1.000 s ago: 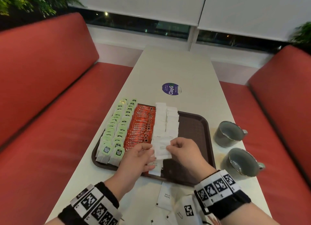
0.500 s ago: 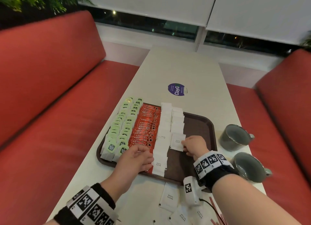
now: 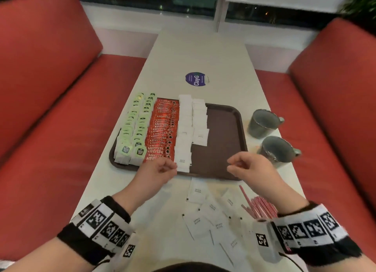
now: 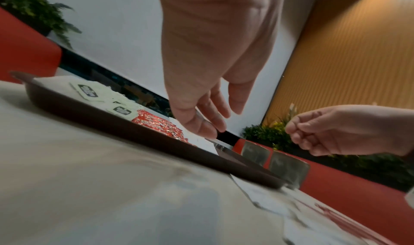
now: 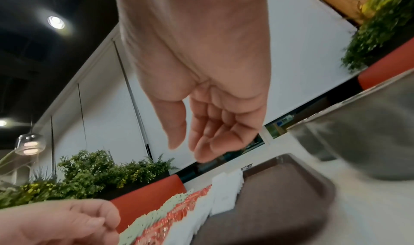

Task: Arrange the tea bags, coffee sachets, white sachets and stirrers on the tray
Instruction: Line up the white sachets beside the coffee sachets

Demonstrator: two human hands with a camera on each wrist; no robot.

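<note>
My feeds are dim and warm-toned. Ceiling lamps [image 5: 56,22] glow behind the right hand [image 5: 201,89]; its fingers smear with motion blur. The table [image 4: 89,186] below the left hand [image 4: 212,71] is soft, and frame edges bend.

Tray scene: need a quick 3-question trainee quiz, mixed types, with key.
1. True or false: the stirrers already lie on the tray.
2. Which row on the tray stops short of the near rim? A) tea bags B) coffee sachets C) right-hand row of white sachets
3. Fill in: the left hand and right hand hold ____.

Key: 1 false, they lie on the table near the right wrist. 2 C. 3 nothing.
</note>
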